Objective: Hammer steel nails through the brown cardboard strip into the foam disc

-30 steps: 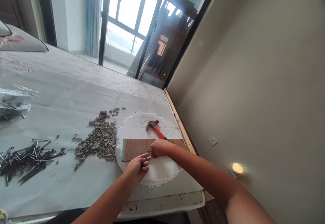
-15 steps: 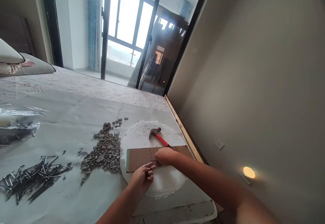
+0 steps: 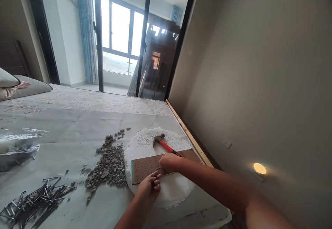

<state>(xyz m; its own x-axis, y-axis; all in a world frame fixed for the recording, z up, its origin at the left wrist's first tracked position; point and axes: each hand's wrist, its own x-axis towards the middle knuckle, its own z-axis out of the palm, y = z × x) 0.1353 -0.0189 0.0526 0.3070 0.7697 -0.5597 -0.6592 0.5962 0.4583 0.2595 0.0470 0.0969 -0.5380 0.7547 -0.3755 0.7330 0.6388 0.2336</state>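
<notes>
A brown board [image 3: 145,167] with rows of small holes and a green left edge lies on a rough white foam slab [image 3: 172,191]. My right hand [image 3: 169,162] is closed over the middle of the board, its fingertips down at the surface; what they pinch is hidden. Just left of it, at the board's near edge, my left hand [image 3: 149,186] is closed with fingers curled; something small and dark shows between them, too small to name. A claw hammer [image 3: 167,146] with a red and black handle rests on the foam and the board's far edge, beyond my right hand.
Grey rubble [image 3: 109,163] is heaped left of the foam. Several loose nails [image 3: 36,201] lie in a pile at the near left, below a clear plastic bag [image 3: 18,153]. A wooden strip [image 3: 192,135] runs along the right side by the wall [image 3: 249,83].
The view has tilted and shifted slightly, so the scene sits a little differently in the frame. Both hands keep nearly the same place at the board; the hammer has not moved on the foam.
</notes>
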